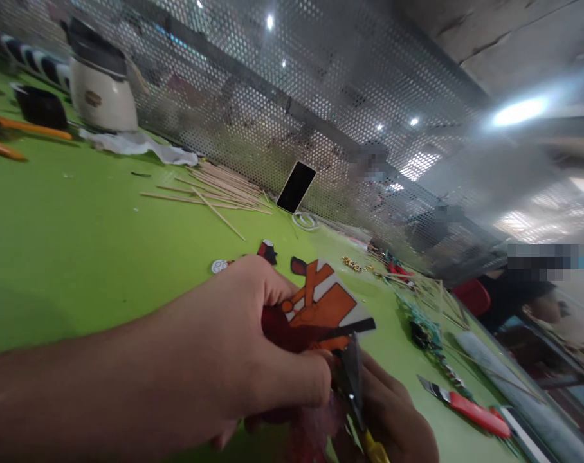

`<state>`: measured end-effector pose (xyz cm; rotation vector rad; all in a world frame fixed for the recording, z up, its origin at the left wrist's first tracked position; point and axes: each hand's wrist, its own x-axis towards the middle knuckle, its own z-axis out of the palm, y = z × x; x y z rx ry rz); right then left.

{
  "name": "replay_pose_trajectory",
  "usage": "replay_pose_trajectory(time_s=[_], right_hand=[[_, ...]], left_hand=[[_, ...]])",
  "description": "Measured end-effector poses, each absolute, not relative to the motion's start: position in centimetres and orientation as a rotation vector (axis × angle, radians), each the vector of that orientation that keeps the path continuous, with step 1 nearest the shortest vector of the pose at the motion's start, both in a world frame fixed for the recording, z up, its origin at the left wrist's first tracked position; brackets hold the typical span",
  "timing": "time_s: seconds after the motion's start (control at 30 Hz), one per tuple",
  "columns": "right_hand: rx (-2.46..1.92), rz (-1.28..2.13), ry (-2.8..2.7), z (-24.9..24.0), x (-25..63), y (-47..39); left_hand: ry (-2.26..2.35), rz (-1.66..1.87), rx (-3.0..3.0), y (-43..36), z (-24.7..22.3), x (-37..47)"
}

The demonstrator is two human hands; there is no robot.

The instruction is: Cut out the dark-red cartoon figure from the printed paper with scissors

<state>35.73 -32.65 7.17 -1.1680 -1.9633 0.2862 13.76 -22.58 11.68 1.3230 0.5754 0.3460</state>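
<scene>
My left hand (253, 347) is closed on a printed cutout (337, 302) with orange, dark red and white areas and black outlines. Past the thumb and fingers, the cutout's far end sticks out. Scissors (354, 379) with a yellow handle are in my right hand (401, 411), their blades at the cutout's lower edge. My left hand hides part of the cutout, and the fingers around the scissors handle are partly out of sight. Small dark red and black cut pieces (267, 251) lie on the green table just beyond my left hand.
Thin wooden sticks (224, 186) lie near a propped phone (296, 186). A red-handled utility knife (480, 413) rests at the right, near green cords (429, 321). A white container (101, 83) and orange-handled tools (26, 125) are far left. Perforated metal panel (253, 83) borders the table.
</scene>
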Motion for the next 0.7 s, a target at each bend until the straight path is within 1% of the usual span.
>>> replay_pose_trajectory(time_s=[0.2, 0.4, 0.53, 0.63, 0.7], right_hand=[[-1.185, 0.225, -1.987, 6.4, 35.9, -33.1], [-1.194, 0.221, -1.930, 5.0, 36.3, -33.2], [-1.219, 0.212, -1.939, 4.6, 36.5, -33.3], [-1.270, 0.037, -1.887, 3.8, 37.0, -34.4], [-1.385, -0.047, -1.824, 3.4, 37.4, -35.5]], left_hand=[[0.596, 0.375, 1.308, -22.6, 11.8, 14.0], [0.601, 0.599, 1.238, -23.5, 10.8, 14.8], [0.595, 0.574, 1.230, -23.6, 11.1, 14.9], [0.578, 0.512, 1.221, -23.3, 11.6, 14.7], [0.566, 0.442, 1.216, -23.0, 11.7, 14.7]])
